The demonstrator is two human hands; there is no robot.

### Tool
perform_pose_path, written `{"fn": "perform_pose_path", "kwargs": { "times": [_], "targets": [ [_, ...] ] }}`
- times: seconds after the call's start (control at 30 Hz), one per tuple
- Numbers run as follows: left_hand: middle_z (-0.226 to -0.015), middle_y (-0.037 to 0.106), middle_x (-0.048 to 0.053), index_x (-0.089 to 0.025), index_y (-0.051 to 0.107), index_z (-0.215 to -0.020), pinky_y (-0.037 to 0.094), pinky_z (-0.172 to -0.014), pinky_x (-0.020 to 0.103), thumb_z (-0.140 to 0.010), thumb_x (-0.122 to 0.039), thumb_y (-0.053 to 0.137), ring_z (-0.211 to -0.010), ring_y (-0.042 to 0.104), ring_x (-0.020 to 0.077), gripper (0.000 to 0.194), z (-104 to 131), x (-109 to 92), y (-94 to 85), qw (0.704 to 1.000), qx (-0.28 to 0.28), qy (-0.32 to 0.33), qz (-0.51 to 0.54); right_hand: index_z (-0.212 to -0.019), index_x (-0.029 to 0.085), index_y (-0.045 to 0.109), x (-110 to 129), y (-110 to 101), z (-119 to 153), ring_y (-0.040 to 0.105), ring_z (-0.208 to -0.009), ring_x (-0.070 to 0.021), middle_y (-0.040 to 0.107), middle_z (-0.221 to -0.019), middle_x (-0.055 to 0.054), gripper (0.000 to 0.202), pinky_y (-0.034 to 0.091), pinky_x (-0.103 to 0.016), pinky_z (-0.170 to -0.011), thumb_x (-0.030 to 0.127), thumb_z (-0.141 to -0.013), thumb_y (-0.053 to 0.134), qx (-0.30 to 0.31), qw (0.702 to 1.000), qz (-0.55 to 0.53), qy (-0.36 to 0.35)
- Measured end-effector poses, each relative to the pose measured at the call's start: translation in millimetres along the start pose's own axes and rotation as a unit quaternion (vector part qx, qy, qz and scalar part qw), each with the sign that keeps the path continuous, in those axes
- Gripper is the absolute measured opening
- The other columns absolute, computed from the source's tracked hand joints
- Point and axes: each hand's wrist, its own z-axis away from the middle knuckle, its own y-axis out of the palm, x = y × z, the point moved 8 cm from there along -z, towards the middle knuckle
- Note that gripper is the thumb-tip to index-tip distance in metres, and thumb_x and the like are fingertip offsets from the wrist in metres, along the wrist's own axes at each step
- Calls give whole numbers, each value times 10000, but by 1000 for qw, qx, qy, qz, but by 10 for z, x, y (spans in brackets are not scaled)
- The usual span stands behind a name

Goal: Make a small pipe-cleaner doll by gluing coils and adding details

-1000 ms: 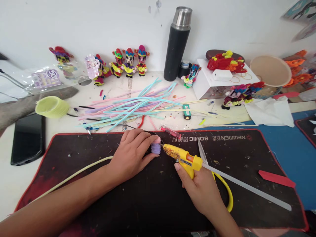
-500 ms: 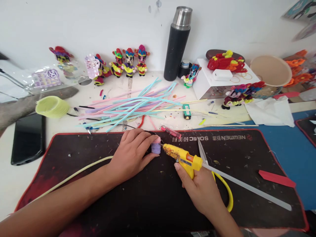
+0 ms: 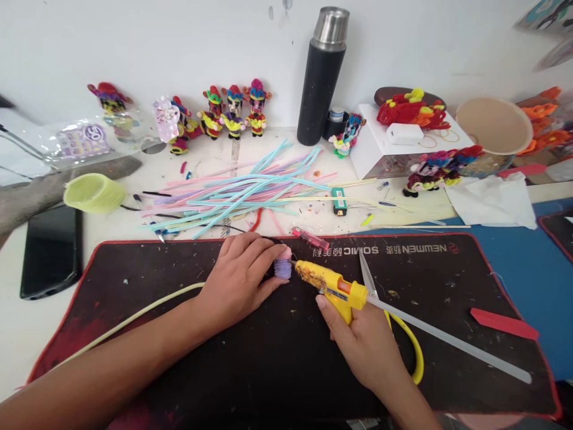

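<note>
Between the fingers and thumb of my left hand [image 3: 242,272] is a small pink and purple roll of fuzzy pipe cleaner [image 3: 282,269], partly covered by the fingers. My right hand [image 3: 364,340] is wrapped round the handle of a yellow glue gun [image 3: 333,285]. The gun's nozzle points left and its tip is at the roll's right side; whether they touch I cannot make out. A long clear glue stick [image 3: 456,340] sticks out of the gun's back. Scissors [image 3: 367,272] with yellow handles lie beneath the gun and my right hand, partly hidden.
Both hands work over a black desk mat [image 3: 201,370] with a red edge. Behind it lie loose pastel pipe cleaners [image 3: 250,191], a pink cutter [image 3: 310,237] and a green lighter [image 3: 339,202]. A black thermos [image 3: 321,89] stands by the wall near several small figures [image 3: 234,113]. A phone [image 3: 51,251] lies left.
The view has shifted very slightly. Both hands, the roll and the glue gun keep practically the same positions.
</note>
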Motion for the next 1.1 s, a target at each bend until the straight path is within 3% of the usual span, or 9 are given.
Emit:
{"fn": "perform_pose_path", "kwargs": {
  "times": [0.67, 1.1],
  "targets": [
    [-1246, 764, 146, -181, 654, -1365, 456, -1019, 519, -1018, -397, 676, -1177, 622, 355, 410, 12, 18, 21, 1000, 6, -10, 5, -578, 265, 474, 17, -10, -3, 625, -494, -209, 609, -504, -10, 517, 434, -296, -516, 491, -1042, 506, -5, 1000, 1, -10],
    [-1241, 760, 148, -135, 652, -1343, 452, -1011, 512, -1018, -381, 679, -1168, 604, 358, 409, 5, 1, 3, 1000, 1, 0, 4, -582, 260, 481, -19, 11, -6, 620, -515, -212, 634, -559, -31, 532, 441, -309, -541, 526, -1043, 488, -4, 1000, 18, -2]
  ]
}}
